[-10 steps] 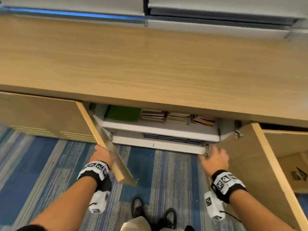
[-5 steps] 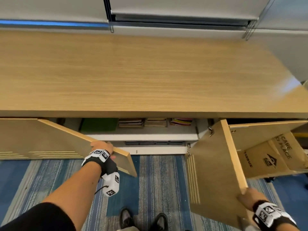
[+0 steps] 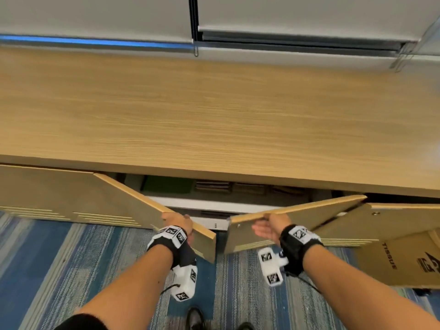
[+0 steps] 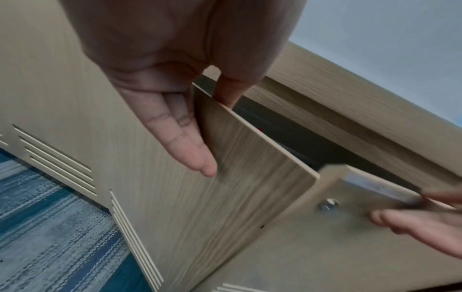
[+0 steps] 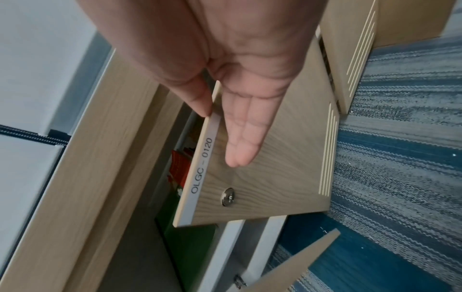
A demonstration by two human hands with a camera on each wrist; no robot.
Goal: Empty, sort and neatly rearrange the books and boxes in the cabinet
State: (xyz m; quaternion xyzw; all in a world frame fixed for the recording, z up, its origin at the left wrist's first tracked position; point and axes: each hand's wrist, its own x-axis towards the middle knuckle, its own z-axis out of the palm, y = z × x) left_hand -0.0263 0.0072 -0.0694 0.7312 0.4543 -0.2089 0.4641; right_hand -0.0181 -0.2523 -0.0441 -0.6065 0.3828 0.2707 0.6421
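Note:
The wooden cabinet (image 3: 214,115) has two doors swung most of the way in, their free edges close together. My left hand (image 3: 177,221) pinches the top edge of the left door (image 3: 107,201), fingers flat on its front (image 4: 200,158) and thumb behind. My right hand (image 3: 269,226) pinches the right door (image 3: 297,210) the same way, its thumb (image 5: 202,106) on the labelled edge. Through the gap I see a green box (image 3: 167,184) and stacks of books (image 3: 213,186) on the upper shelf. The lower shelf is mostly hidden.
A further door (image 3: 392,215) stands open at the right, with a brown tissue carton (image 3: 404,258) below it. Blue striped carpet (image 3: 71,270) lies in front, and my shoes (image 3: 195,317) are near the bottom edge. A round lock (image 5: 228,197) sits in the right door.
Both doors have swung from wide open to nearly together. My right hand moved from low on the right door up to its top edge; my left hand stayed on its door.

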